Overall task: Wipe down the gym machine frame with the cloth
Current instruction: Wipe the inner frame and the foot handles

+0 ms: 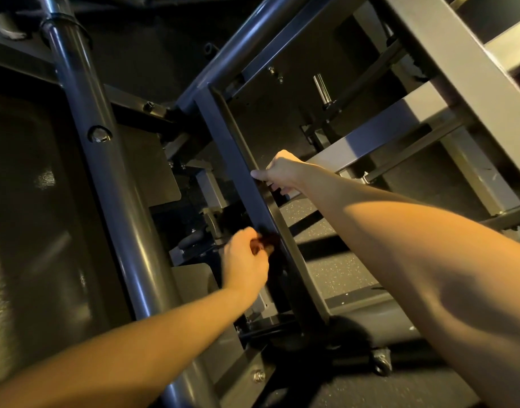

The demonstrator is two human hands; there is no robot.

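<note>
A dark rectangular bar of the gym machine frame (223, 142) runs diagonally through the middle of the view. My left hand (245, 260) grips a dark cloth (267, 241) and presses it against the lower part of that bar. Higher up the same bar, my right hand (278, 172) holds its edge, thumb on the near side and fingers curled behind. The cloth is mostly hidden by shadow and by my fingers.
A thick round dark tube (105, 172) stands to the left of the bar. Grey square beams (447, 69) cross at the upper right. A speckled rubber floor (335, 275) lies below, with a small caster wheel (382, 363) near the frame's base.
</note>
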